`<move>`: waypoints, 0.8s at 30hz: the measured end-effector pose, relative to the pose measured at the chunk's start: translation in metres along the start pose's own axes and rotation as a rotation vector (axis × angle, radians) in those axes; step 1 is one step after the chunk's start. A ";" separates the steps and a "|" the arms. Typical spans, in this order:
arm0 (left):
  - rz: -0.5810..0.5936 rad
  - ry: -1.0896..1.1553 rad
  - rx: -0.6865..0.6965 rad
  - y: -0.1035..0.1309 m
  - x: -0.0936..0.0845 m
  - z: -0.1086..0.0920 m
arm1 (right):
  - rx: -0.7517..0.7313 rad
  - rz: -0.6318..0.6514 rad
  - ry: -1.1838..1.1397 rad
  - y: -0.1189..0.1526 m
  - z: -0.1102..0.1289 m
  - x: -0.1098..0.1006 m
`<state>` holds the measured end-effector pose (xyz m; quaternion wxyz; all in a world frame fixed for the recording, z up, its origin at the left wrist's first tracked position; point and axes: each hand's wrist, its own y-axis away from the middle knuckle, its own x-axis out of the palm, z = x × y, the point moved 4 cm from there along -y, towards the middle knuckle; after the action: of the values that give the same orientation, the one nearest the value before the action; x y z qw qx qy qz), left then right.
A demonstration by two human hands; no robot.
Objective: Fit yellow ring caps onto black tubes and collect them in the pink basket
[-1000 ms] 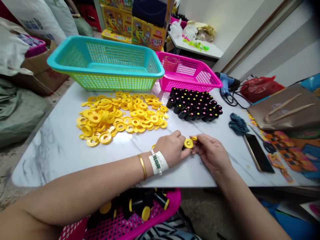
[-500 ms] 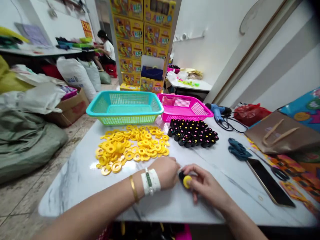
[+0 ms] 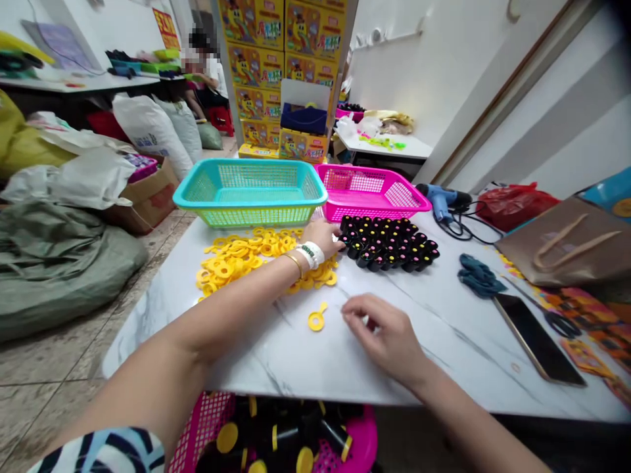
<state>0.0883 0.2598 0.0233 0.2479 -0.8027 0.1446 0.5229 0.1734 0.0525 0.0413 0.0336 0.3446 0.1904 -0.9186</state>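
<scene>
My left hand point(image 3: 320, 238), with bracelets at the wrist, reaches over the yellow rings to the left edge of a cluster of black cylinders point(image 3: 387, 243). Its fingertips are closed on an edge cylinder, partly hidden. The cylinders bear pink or yellow dots on top. My right hand point(image 3: 382, 335) hovers over the near part of the table, thumb and index finger curled together, with nothing visible between them. To its left lies a single yellow ring with a short tab point(image 3: 316, 320). The pile of yellow rings point(image 3: 231, 259) is partly covered by my left forearm.
A turquoise basket point(image 3: 251, 213) and a pink basket point(image 3: 374, 211) stand behind the parts. Below the table edge, another pink basket point(image 3: 200, 427) holds black cylinders with yellow ends. At right are a blue heat gun point(image 3: 441, 197), dark cloth point(image 3: 478, 276), phone point(image 3: 539, 341) and scissors point(image 3: 562, 323).
My left hand has moved forward to the black cylinders. The black piece with a yellow disc is gone from my right hand. One tabbed yellow ring now shows alone on the table.
</scene>
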 end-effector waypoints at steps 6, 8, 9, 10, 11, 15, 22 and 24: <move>-0.022 -0.031 0.015 0.005 -0.001 0.004 | -0.139 0.191 0.181 -0.020 -0.004 0.026; -0.004 -0.036 0.039 0.005 0.001 -0.001 | -0.109 0.271 0.230 -0.017 -0.005 0.040; 0.006 -0.037 0.053 0.004 0.003 -0.004 | -0.081 0.281 0.243 -0.016 -0.007 0.043; 0.014 -0.037 0.065 0.003 0.005 -0.007 | -0.055 0.274 0.245 -0.014 -0.009 0.044; 0.018 -0.036 0.073 0.001 0.007 -0.010 | -0.035 0.263 0.239 -0.013 -0.011 0.043; 0.018 -0.027 0.052 -0.007 0.010 -0.015 | -0.054 0.334 0.198 -0.003 -0.013 0.031; -0.006 0.092 0.175 0.046 -0.026 -0.038 | -0.099 0.250 0.159 0.028 -0.019 0.016; 0.032 0.163 0.263 0.079 -0.032 -0.048 | -0.033 0.193 0.121 0.036 -0.025 0.008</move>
<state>0.0733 0.1663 0.0484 0.3297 -0.8007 0.2444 0.4363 0.1895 0.0293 0.0068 0.1159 0.4157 0.1730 -0.8854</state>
